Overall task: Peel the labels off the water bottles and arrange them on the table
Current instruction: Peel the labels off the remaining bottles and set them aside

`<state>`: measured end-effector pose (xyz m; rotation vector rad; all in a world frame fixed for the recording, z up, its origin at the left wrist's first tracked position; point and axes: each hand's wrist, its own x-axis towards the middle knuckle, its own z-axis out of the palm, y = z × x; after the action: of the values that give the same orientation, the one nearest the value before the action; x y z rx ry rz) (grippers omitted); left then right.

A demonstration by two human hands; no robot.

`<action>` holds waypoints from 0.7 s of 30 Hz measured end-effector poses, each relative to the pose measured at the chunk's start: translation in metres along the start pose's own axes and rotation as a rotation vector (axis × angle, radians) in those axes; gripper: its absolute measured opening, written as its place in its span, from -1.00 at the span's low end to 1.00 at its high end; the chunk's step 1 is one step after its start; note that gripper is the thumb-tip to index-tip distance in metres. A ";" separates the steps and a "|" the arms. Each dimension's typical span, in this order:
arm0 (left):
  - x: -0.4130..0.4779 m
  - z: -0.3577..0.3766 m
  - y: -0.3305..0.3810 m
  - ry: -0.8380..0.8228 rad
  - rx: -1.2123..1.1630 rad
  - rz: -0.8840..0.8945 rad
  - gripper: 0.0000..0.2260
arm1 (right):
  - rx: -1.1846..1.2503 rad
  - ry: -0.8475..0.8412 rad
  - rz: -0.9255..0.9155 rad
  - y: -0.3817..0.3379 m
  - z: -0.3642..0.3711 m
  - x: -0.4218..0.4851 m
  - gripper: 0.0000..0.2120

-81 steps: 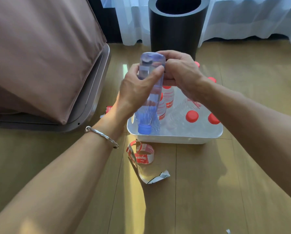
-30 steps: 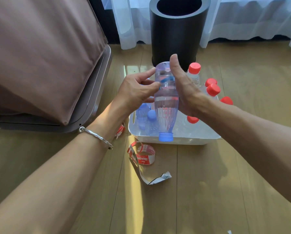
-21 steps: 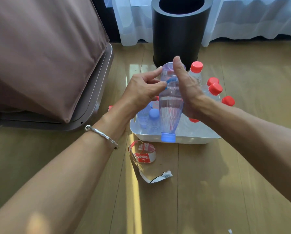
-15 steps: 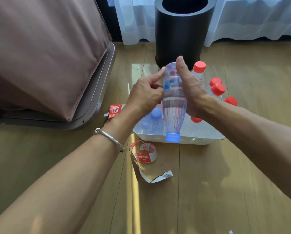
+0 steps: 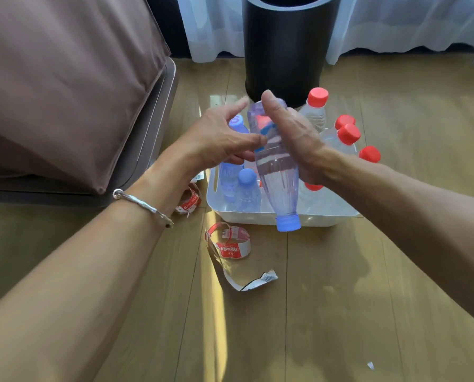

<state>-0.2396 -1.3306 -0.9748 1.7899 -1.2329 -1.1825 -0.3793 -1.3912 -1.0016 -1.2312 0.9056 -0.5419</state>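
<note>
Bottle (image 5: 278, 175) hangs cap-down over the white tub (image 5: 258, 216), right hand (image 5: 296, 136) wrapped round it, left hand (image 5: 219, 136) loose and touching the label (image 5: 265, 124)

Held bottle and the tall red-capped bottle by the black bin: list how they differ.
Cap colour: the held bottle is capped in blue, the red-capped bottle in red.
Pose: the held bottle hangs cap-down and tilted above the white tub; the red-capped bottle stands upright.
Contact: the right hand grips the held bottle; no hand holds the red-capped bottle.
Both are clear plastic bottles with their caps on.
</note>
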 end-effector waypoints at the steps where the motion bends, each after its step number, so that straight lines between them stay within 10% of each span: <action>1: 0.000 0.001 -0.001 -0.027 0.024 -0.002 -0.30 | -0.008 -0.011 0.001 0.003 0.000 0.000 -0.65; 21: -0.004 0.000 -0.004 -0.060 0.027 0.031 -0.30 | -0.072 -0.008 -0.047 0.002 0.000 0.001 -0.71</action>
<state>-0.2391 -1.3251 -0.9768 1.7600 -1.3123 -1.2151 -0.3792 -1.3916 -1.0041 -1.3220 0.8973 -0.5452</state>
